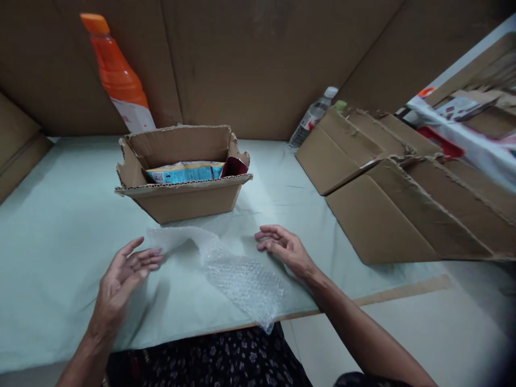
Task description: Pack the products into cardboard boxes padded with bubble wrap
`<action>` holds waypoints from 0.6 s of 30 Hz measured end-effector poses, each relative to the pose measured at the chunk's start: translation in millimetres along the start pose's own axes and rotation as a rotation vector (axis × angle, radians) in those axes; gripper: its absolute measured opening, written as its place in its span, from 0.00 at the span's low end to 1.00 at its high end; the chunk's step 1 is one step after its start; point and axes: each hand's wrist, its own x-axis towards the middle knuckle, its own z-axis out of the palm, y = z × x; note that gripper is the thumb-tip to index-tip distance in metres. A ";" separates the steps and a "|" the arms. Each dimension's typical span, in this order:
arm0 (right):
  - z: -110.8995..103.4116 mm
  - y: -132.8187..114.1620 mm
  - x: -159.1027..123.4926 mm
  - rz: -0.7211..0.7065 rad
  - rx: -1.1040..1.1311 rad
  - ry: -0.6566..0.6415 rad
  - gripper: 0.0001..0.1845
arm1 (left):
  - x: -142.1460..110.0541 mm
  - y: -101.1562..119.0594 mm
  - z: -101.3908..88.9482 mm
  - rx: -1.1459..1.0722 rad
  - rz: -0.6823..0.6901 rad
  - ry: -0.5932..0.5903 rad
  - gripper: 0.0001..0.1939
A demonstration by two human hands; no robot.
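A crumpled strip of bubble wrap [242, 277] lies on the table between my hands, one corner hanging over the front edge. My left hand [124, 274] is open, palm turned inward, its fingertips close to the wrap's left end; whether they touch it I cannot tell. To the right of the wrap, my right hand [284, 247] is also open, fingers loosely bent and holding nothing. Just beyond stands an open cardboard box [189, 201]. Inside it are a blue and yellow packet [187, 173] and a dark red item [234, 167] whose kind I cannot make out.
A bottle of orange drink [121, 78] stands behind the box. At the right are several open cardboard boxes [374, 215], with a clear water bottle [312, 121] behind them. Cardboard walls [258, 64] border the pale green tabletop [48, 242].
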 end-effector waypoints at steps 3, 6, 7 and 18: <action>-7.6 -6.0 7.8 0.063 0.104 -0.022 0.26 | 10.1 12.4 8.3 0.078 -0.064 -0.031 0.42; -7.4 -8.3 2.1 0.045 0.025 -0.132 0.31 | 20.5 20.4 22.9 0.218 -0.091 -0.028 0.48; -5.6 -7.5 -2.4 0.020 -0.039 -0.168 0.32 | 23.3 21.8 27.4 0.259 -0.079 -0.025 0.48; 31.9 -1.9 -25.1 -0.204 -0.645 -0.119 0.25 | 42.1 27.1 77.4 0.785 0.282 -0.152 0.43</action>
